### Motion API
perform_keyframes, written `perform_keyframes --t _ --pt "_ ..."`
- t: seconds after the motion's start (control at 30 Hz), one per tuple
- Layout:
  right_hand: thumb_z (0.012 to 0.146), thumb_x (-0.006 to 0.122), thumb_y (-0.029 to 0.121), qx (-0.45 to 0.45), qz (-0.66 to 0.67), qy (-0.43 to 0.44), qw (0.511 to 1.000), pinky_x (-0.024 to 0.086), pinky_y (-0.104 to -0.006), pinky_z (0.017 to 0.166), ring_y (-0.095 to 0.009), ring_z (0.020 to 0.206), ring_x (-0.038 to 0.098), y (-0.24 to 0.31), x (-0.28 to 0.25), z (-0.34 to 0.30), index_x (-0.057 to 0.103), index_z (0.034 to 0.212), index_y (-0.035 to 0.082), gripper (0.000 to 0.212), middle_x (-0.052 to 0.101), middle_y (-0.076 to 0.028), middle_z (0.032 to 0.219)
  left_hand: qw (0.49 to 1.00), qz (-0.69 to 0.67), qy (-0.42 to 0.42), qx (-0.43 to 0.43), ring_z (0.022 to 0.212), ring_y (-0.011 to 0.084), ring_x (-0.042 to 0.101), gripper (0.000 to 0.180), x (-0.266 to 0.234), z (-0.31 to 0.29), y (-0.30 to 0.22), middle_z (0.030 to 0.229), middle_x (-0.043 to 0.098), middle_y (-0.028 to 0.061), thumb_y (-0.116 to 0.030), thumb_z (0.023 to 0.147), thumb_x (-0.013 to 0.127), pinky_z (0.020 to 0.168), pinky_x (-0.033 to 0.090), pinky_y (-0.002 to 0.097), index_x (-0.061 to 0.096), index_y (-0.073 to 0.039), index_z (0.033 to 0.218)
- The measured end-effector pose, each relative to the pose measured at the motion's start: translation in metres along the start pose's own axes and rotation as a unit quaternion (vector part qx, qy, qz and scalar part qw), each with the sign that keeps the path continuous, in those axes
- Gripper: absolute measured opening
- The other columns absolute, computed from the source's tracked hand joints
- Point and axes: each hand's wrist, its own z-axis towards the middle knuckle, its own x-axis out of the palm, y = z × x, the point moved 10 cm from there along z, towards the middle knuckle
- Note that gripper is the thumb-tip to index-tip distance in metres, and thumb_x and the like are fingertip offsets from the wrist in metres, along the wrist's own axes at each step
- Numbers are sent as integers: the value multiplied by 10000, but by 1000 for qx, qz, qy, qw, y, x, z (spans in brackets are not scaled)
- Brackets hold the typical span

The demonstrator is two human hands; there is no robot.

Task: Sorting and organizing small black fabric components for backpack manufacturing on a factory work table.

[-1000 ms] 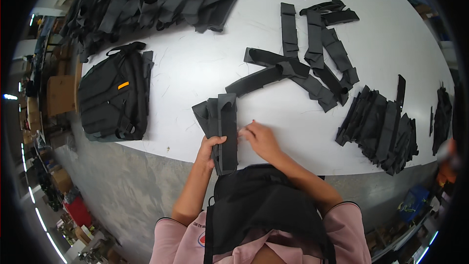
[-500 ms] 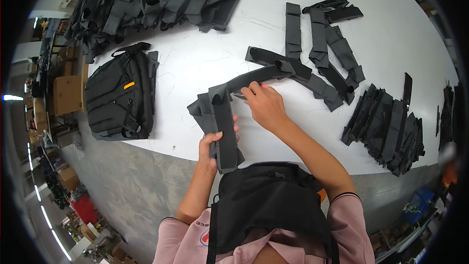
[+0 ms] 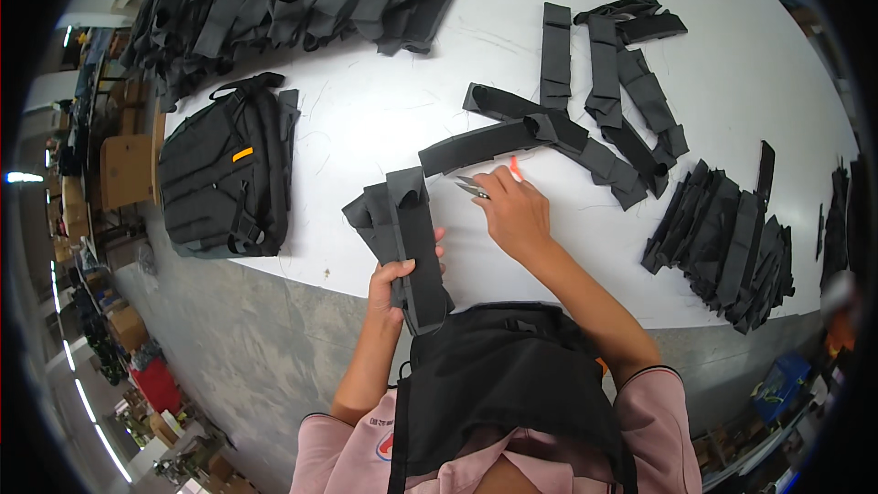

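My left hand (image 3: pixel 388 282) is closed around several flat dark grey and black fabric strips (image 3: pixel 416 242), its thumb pressed on the front one. They stand in a bundle near the table's front edge. My right hand (image 3: pixel 519 218) grips a pair of thread snips (image 3: pixel 473 188). The pointed metal blades stick out to the left, apart from each other, and an orange-red bit shows above the fingers. Just beyond the snips lies a long black strip (image 3: pixel 476 144), apart from the bundle. It joins a chain of folded strips (image 3: pixel 599 160) running to the right.
A black backpack (image 3: pixel 227 174) with an orange tab lies at the left on the white table (image 3: pixel 375 96). Behind it rises a large heap of strips (image 3: pixel 320 0). Another stack of strips (image 3: pixel 722 238) sits at the right edge. Loose thread ends are scattered about.
My right hand with the snips has moved right and slightly nearer, away from the bundle. A gap now shows between the held bundle and the long strip, which touched or overlapped before.
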Motion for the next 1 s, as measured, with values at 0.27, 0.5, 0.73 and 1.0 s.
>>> perform_keyframes --t 0.27,0.5,0.73,1.0 --pt "747 637 89 -57 -44 43 996 418 -311 589 -205 644 566 17 25 16 558 926 76 196 509 -32 840 1000 10 -3 -4 921 239 606 595 2 -5 0 1199 530 201 -31 670 531 749 539 352 411 53 1247" --pt "746 634 84 -8 -8 76 997 441 -329 602 -215 656 572 13 27 8 562 926 76 195 512 -46 835 999 42 -24 22 924 242 597 607 -8 -13 -7 1182 541 202 -16 658 542 791 513 342 416 46 1249" --pt "810 631 133 374 400 30 836 419 -263 580 -125 650 539 -107 60 -90 555 1022 26 250 578 -19 814 679 686 -4 260 1048 299 549 551 101 52 -75 1154 561 144 37 690 574 911 410 360 447 -34 1221" --pt "942 454 275 448 608 -130 643 464 -281 689 -199 924 581 -112 73 -62 468 1205 31 359 571 -120 1142 360 840 202 352 1042 301 486 545 154 137 20 1155 496 136 -4 696 577 845 395 387 457 -68 1223"
